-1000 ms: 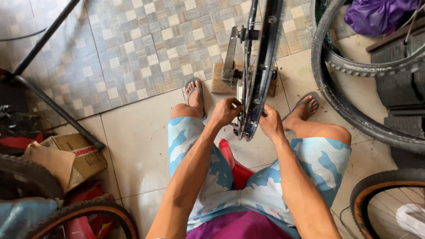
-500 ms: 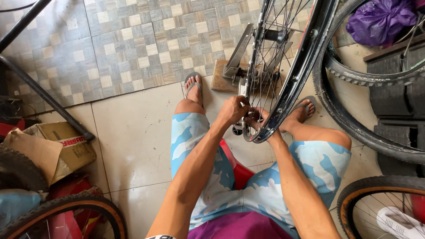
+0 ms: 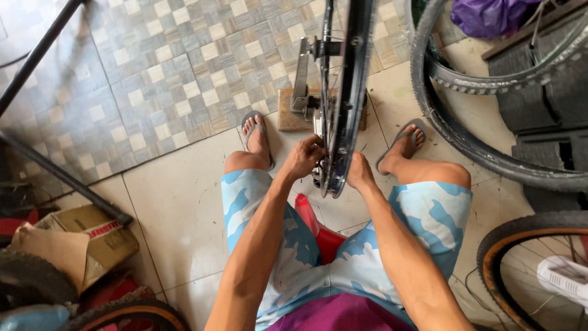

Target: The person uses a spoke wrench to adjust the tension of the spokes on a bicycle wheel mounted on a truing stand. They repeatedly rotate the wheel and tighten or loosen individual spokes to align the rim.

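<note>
A black bicycle wheel rim (image 3: 348, 92) stands upright on edge in a metal truing stand (image 3: 301, 76) that is fixed to a wooden block (image 3: 288, 117) on the floor between my feet. My left hand (image 3: 303, 158) is on the left side of the rim's lower part, fingers curled at the spokes, possibly around a small tool. My right hand (image 3: 359, 173) presses against the rim's right side near its bottom. Whether it holds anything is hidden by the rim. I sit on a red stool (image 3: 320, 230).
Tyres lie at the right (image 3: 465, 147), with a tan-walled wheel (image 3: 508, 245) at the lower right. A cardboard box (image 3: 92, 236) and another tyre (image 3: 128, 312) sit at the lower left. A black stand leg (image 3: 61, 178) crosses the patterned tiles. A purple bag (image 3: 490, 15) is at the top right.
The wheel, tilted half a second ago, now stands straight on edge. My hands stay at its lower part, one on each side of the rim.
</note>
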